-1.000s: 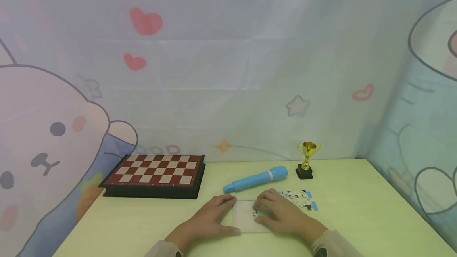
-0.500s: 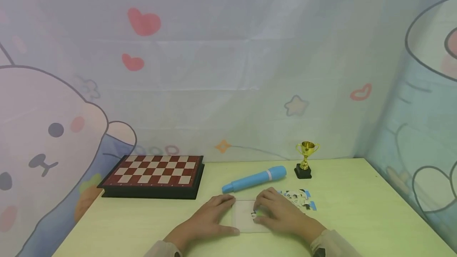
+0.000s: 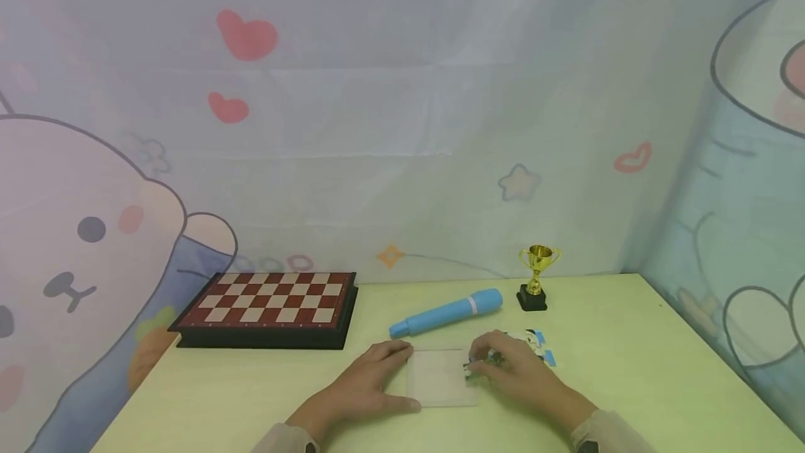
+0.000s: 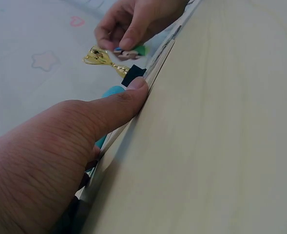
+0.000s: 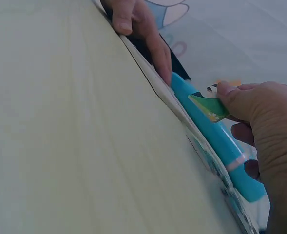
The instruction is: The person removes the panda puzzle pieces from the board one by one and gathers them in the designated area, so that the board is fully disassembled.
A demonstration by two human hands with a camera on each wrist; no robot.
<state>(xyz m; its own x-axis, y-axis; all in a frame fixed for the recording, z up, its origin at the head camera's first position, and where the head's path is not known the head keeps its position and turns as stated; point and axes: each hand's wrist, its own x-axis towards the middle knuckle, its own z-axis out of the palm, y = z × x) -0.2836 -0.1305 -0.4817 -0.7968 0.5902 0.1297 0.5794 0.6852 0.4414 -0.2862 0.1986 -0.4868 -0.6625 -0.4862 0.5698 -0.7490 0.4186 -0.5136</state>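
A white square puzzle tray (image 3: 438,382) lies flat on the table. My left hand (image 3: 367,386) rests at its left side, thumb and fingers stretched along the edge; in the left wrist view the thumb (image 4: 116,109) presses on it. Thumb and fingers of my right hand (image 3: 520,372) pinch a jigsaw piece near the tray's right edge. The right wrist view shows this jigsaw piece (image 5: 209,106), green with a printed picture, raised above the table. Several blue and white jigsaw pieces (image 3: 539,342) lie to the right, partly hidden by my right hand.
Behind the tray lies a light blue pen-shaped tube (image 3: 443,314). A small gold trophy (image 3: 537,268) on a black base stands at the back right. The red and white chessboard box (image 3: 270,306) is at the back left. A printed cloth (image 3: 377,117) hangs behind the table (image 3: 629,383).
My right hand has lifted the jigsaw piece off the tray and moved right with it, baring the tray's surface. The left hand stays at the tray's edge. The head view has shifted slightly.
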